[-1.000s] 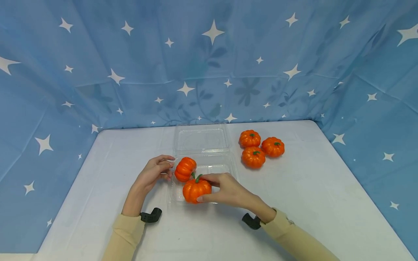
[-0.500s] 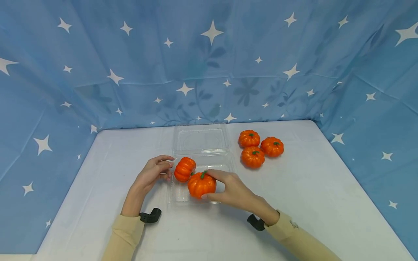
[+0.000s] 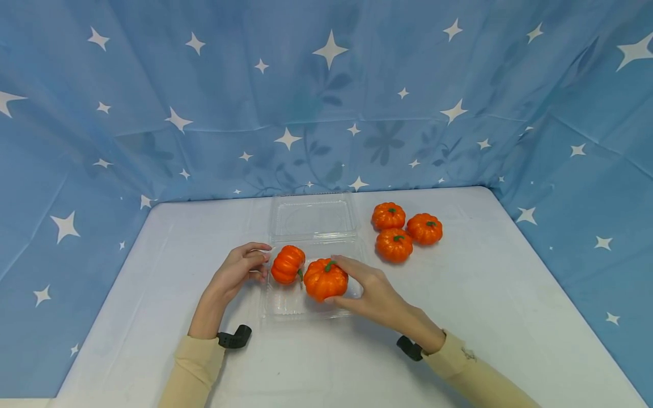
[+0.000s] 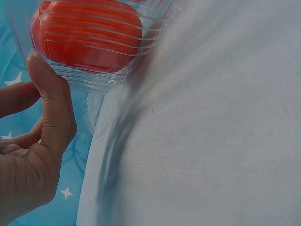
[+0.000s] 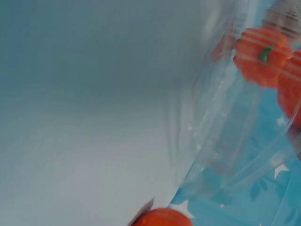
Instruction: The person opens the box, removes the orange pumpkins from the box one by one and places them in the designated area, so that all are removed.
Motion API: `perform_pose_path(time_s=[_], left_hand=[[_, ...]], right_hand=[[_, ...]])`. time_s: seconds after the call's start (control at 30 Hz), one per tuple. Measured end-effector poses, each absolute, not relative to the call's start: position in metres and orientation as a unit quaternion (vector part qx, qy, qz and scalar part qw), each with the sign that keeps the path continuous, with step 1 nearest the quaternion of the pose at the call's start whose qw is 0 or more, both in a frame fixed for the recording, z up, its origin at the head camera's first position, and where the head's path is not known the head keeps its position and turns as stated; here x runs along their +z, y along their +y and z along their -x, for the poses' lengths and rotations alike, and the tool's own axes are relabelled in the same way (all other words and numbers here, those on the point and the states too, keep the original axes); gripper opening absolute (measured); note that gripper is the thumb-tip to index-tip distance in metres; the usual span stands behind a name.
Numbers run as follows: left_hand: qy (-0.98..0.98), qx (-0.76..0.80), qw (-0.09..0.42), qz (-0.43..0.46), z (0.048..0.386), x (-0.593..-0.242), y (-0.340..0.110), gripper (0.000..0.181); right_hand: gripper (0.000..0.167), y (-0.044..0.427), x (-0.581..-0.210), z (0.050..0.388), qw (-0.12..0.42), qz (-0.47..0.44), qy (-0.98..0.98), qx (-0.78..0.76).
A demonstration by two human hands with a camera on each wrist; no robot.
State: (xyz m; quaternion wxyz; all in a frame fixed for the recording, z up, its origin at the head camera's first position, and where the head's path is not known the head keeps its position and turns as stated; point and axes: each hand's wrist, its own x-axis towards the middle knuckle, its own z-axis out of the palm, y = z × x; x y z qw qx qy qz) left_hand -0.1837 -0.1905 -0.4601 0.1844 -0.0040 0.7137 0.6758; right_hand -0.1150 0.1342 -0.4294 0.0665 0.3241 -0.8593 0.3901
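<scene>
In the head view my right hand (image 3: 380, 294) grips an orange pumpkin (image 3: 322, 283) with a green stem, thumb on the near side and fingers on the far side. It is held over the right part of a clear plastic clamshell box (image 3: 275, 309), whose lid (image 3: 311, 218) lies folded back. A second pumpkin (image 3: 288, 265) lies on its side at the box's left, stem to the right. My left hand (image 3: 237, 272) stays at the box's left edge. In the left wrist view a fingertip (image 4: 34, 59) touches the clear wall beside the tipped pumpkin (image 4: 89, 33).
Several more things stand around: three pumpkins cluster right of the lid, a far one (image 3: 389, 216), a near one (image 3: 394, 245) and a right one (image 3: 425, 229). A white cloth covers the table (image 3: 510, 317). Behind it hangs a blue star-patterned curtain (image 3: 229, 85).
My right hand has carried its pumpkin to the right and slightly away from me, opening a gap to the tipped pumpkin. My left hand has barely moved.
</scene>
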Motion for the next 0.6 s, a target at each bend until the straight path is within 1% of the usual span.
perform_pose_path(time_s=[0.23,0.6], left_hand=[[0.715,0.674,0.185,0.004,0.183,-0.460,-0.191,0.040],[0.715,0.675,0.184,0.003,0.184,-0.461,-0.190,0.040]], right_hand=[[0.077,0.145,-0.431,0.116,0.116,-0.347,-0.857,0.362],[0.081,0.166,-0.433,0.120,0.177,-0.345,-0.855,0.343]])
